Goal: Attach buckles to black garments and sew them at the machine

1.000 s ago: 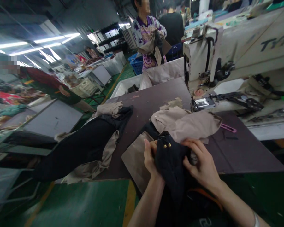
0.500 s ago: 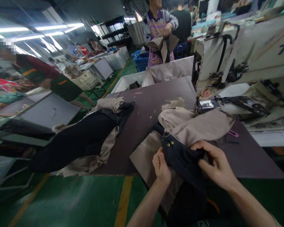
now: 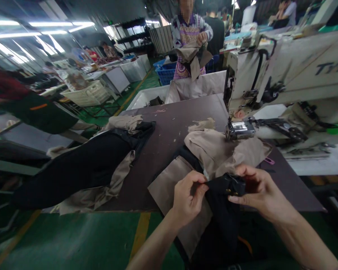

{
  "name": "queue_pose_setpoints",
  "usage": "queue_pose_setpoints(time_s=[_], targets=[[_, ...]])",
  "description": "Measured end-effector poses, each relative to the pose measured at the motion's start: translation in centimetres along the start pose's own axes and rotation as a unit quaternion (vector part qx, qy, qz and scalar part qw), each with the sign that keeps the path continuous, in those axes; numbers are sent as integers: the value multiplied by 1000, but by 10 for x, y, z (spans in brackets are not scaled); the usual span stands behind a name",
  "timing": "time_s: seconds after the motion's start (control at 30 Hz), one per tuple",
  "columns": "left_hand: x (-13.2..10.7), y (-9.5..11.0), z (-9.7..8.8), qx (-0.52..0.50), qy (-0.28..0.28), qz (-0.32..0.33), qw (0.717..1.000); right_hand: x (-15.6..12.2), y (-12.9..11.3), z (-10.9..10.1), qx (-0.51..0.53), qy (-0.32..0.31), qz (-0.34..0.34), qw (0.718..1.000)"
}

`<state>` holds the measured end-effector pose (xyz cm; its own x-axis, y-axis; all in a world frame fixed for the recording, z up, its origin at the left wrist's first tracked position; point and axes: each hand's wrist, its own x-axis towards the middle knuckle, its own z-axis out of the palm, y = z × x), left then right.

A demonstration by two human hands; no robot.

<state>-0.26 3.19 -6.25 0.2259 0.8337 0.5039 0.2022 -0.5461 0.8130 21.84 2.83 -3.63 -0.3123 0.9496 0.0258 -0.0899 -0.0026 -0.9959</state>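
Observation:
Both my hands hold a dark navy garment (image 3: 224,210) with brass rivets, stretched between them at the near edge of the brown worktable (image 3: 174,127). My left hand (image 3: 187,197) pinches its left end with closed fingers. My right hand (image 3: 260,189) grips the riveted corner with thumb and fingers. Beige lining fabric (image 3: 216,150) of the same piece lies bunched just beyond my hands, reaching to the presser foot of the sewing machine (image 3: 284,78).
A pile of black and beige garments (image 3: 98,161) hangs off the table's left side. A person in a patterned apron (image 3: 190,33) stands beyond the table holding beige cloth. White bins (image 3: 146,99) and other workers fill the left. A pink clip (image 3: 269,161) lies at right.
My hands have pulled the dark garment out sideways; the riveted corner went from my left hand's side over to my right hand. The view swung slightly left.

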Motion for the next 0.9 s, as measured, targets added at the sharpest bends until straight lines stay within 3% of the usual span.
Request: queue_pose_setpoints(time_s=[0.07, 0.13, 0.23, 0.3, 0.4, 0.5, 0.6, 0.77, 0.9], targets=[[2, 2, 0, -27, -38, -28, 999, -2, 0, 5, -73, 46, -98, 991], [4, 7, -1, -37, -76, -28, 996, -4, -2, 8, -173, 88, -199, 961], [8, 14, -5, -11, -73, 38, 997, -8, -3, 10, -243, 113, -259, 928], [16, 17, -14, -12, -124, 68, 990, -12, -2, 8, -233, 95, -252, 934], [38, 21, -31, -69, -274, 55, 958, -19, 0, 5, -215, 59, -245, 944], [60, 20, -36, -41, -297, 55, 952, -24, 0, 3, -199, 43, -234, 951], [65, 9, -22, 43, -343, 89, 934, -26, 1, 0, -171, 14, -188, 967], [48, -12, 1, 75, -271, 109, 954, -14, 2, -17, -66, -71, -123, 988], [41, -8, -2, 85, -241, 71, 964, 4, 2, -33, -214, -35, -138, 966]])
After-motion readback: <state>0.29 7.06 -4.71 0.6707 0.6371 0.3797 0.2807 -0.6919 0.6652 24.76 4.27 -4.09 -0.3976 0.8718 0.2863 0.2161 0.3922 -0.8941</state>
